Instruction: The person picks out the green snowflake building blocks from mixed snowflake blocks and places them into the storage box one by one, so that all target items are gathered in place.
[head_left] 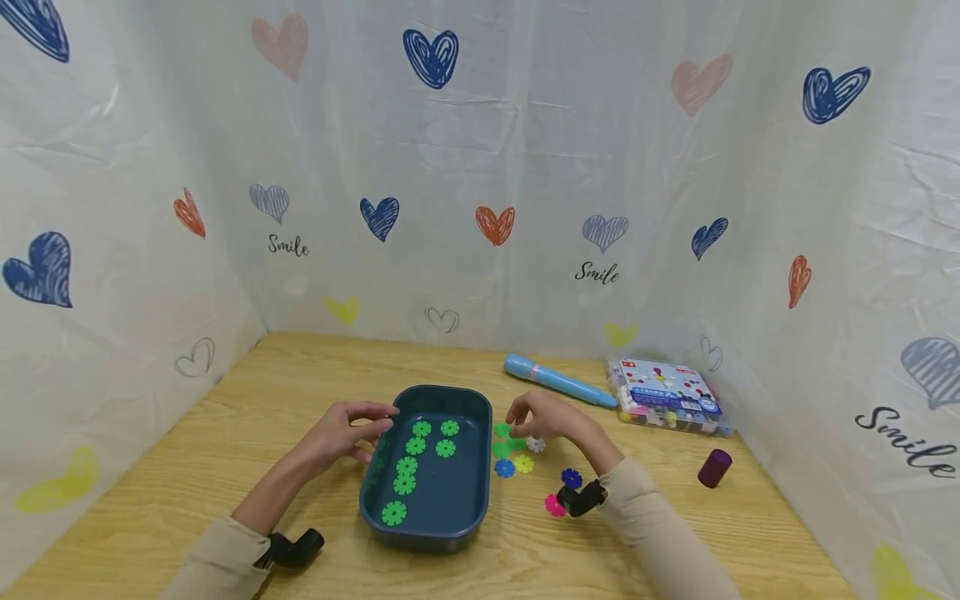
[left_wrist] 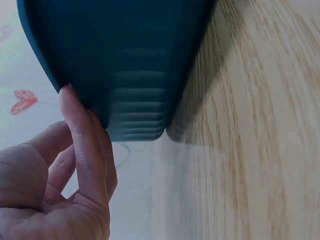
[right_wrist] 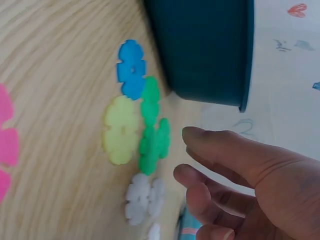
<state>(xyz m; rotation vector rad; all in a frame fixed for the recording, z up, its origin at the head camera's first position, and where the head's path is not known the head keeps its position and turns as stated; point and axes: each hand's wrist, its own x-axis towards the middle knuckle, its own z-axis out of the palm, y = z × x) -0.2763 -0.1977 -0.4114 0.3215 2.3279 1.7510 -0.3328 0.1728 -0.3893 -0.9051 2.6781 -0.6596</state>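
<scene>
Reaching toward three green discs [right_wrist: 148, 156] beside one dark tray [head_left: 423, 540], the right hand [head_left: 545, 415] holds nothing, thumb and fingers parted.

With the green pieces overlapping, a hasty pinch could lift two or scatter neighbours; a careless push from the left hand [head_left: 341, 435], fingers loosely spread at the tray's rim, could shift it. Counted: seven inner discs [head_left: 404, 484] (all green), three green outside, one yellow disc [head_left: 523, 463], one light-blue disc [head_left: 505, 468], one dark-blue disc [head_left: 572, 477], one pink disc [head_left: 555, 505], and white discs [right_wrist: 137, 200] too blurred to number.
</scene>
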